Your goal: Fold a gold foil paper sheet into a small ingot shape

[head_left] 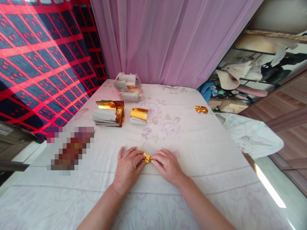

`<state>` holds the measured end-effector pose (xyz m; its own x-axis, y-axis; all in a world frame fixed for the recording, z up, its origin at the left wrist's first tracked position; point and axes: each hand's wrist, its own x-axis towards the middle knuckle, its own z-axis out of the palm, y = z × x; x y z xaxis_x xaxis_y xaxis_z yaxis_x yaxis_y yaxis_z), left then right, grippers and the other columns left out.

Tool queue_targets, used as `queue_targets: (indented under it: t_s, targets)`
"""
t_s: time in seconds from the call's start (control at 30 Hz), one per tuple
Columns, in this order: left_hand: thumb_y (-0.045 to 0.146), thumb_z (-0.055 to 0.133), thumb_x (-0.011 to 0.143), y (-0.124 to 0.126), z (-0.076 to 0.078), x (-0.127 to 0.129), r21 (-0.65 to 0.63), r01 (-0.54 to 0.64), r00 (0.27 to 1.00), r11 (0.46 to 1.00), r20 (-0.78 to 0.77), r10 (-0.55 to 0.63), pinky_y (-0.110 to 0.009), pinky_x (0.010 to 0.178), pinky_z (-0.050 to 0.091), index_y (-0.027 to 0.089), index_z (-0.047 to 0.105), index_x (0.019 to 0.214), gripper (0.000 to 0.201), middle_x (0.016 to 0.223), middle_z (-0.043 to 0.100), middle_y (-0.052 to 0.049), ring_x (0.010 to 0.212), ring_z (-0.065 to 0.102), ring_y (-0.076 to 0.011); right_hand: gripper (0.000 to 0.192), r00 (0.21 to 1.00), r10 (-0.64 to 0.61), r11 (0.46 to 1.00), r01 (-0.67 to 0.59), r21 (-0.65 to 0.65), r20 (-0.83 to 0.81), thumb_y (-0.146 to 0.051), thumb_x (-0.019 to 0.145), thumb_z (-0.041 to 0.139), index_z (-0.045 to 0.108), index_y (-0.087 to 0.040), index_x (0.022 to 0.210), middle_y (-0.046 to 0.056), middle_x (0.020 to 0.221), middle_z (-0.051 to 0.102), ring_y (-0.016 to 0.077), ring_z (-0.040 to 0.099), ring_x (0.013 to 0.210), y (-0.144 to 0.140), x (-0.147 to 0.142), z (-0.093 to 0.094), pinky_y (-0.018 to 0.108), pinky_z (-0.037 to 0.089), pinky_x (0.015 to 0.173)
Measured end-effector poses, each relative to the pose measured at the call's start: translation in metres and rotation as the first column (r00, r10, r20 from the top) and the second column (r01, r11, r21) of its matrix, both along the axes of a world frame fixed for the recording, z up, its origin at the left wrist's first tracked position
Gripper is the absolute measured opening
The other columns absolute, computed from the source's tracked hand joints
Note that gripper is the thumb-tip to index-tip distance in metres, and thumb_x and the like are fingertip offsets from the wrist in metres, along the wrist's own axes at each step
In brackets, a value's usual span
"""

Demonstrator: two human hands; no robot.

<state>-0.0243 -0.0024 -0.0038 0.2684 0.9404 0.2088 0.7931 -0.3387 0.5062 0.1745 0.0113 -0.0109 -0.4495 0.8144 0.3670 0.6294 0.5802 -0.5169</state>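
Near the middle of the cloth-covered table (206, 150), my left hand (129, 164) presses its thumb and forefinger on a small piece of gold foil paper (147, 157), with its other fingers spread. My right hand (168, 166) pinches the right end of the same piece, fingers curled together. The gold part is creased between the two hands. A pale, flat paper part (149, 148) shows just behind it. Parts of the paper under the fingers are hidden.
Ahead lie a large stack of gold-and-white paper sheets (105, 117), a smaller stack (139, 115) and a plastic bag of papers (128, 89). Folded gold pieces (200, 109) sit at the far right. A blurred-out patch (74, 147) is on the left. Purple curtain (155, 41) hangs behind.
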Motion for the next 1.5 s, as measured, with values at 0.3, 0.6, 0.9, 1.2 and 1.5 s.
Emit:
queue_targets:
  t_s: [0.3, 0.6, 0.9, 1.2, 1.5]
  targets:
    - [0.024, 0.064, 0.085, 0.000, 0.000, 0.000, 0.006, 0.002, 1.000, 1.000, 0.003, -0.002, -0.059, 0.112, 0.016, 0.032, 0.072, 0.094, 0.014, 0.107, 0.073, 0.002, 0.116, 0.057, -0.0262, 0.014, 0.986, -0.167, 0.985, 0.167, -0.032, 0.028, -0.022, 0.089, 0.059, 0.065, -0.022, 0.077, 0.000, 0.071, 0.065, 0.0149, 0.057, 0.070, -0.001, -0.011, -0.001, 0.028, 0.038, 0.068]
    - [0.029, 0.062, 0.087, -0.001, 0.002, 0.002, 0.016, -0.009, 1.000, 1.000, -0.002, 0.009, -0.059, 0.112, 0.018, 0.031, 0.072, 0.093, 0.012, 0.106, 0.073, 0.000, 0.116, 0.057, -0.0267, 0.019, 0.974, -0.225, 0.974, 0.224, 0.011, 0.040, -0.024, 0.091, 0.056, 0.062, -0.022, 0.073, 0.000, 0.068, 0.062, 0.0151, 0.055, 0.068, -0.002, -0.015, -0.004, 0.028, 0.036, 0.066]
    - [0.031, 0.066, 0.085, -0.002, 0.002, 0.003, 0.000, -0.022, 1.000, 1.000, -0.005, 0.022, -0.059, 0.112, 0.015, 0.031, 0.071, 0.093, 0.009, 0.107, 0.073, 0.001, 0.117, 0.057, -0.0272, 0.016, 0.968, -0.241, 0.971, 0.241, 0.008, 0.066, -0.023, 0.088, 0.060, 0.062, -0.022, 0.073, 0.000, 0.070, 0.061, 0.0155, 0.055, 0.070, -0.003, -0.016, -0.005, 0.029, 0.036, 0.068]
    - [0.030, 0.065, 0.085, -0.003, 0.003, 0.005, 0.012, -0.038, 0.999, 0.999, -0.019, 0.038, -0.059, 0.113, 0.014, 0.030, 0.071, 0.092, 0.008, 0.106, 0.073, 0.000, 0.116, 0.057, -0.0267, 0.015, 0.962, -0.256, 0.967, 0.254, 0.037, 0.090, -0.023, 0.087, 0.061, 0.061, -0.022, 0.072, 0.000, 0.070, 0.060, 0.0160, 0.055, 0.071, -0.004, -0.016, -0.005, 0.029, 0.036, 0.067]
    - [0.030, 0.064, 0.086, -0.004, 0.004, 0.008, 0.023, -0.045, 0.999, 0.999, -0.012, 0.045, -0.058, 0.114, 0.013, 0.029, 0.070, 0.091, 0.008, 0.106, 0.072, 0.000, 0.116, 0.057, -0.0265, 0.015, 0.963, -0.258, 0.966, 0.256, 0.027, 0.085, -0.024, 0.087, 0.061, 0.062, -0.022, 0.072, 0.000, 0.070, 0.060, 0.0162, 0.055, 0.072, -0.004, -0.016, -0.006, 0.029, 0.036, 0.068]
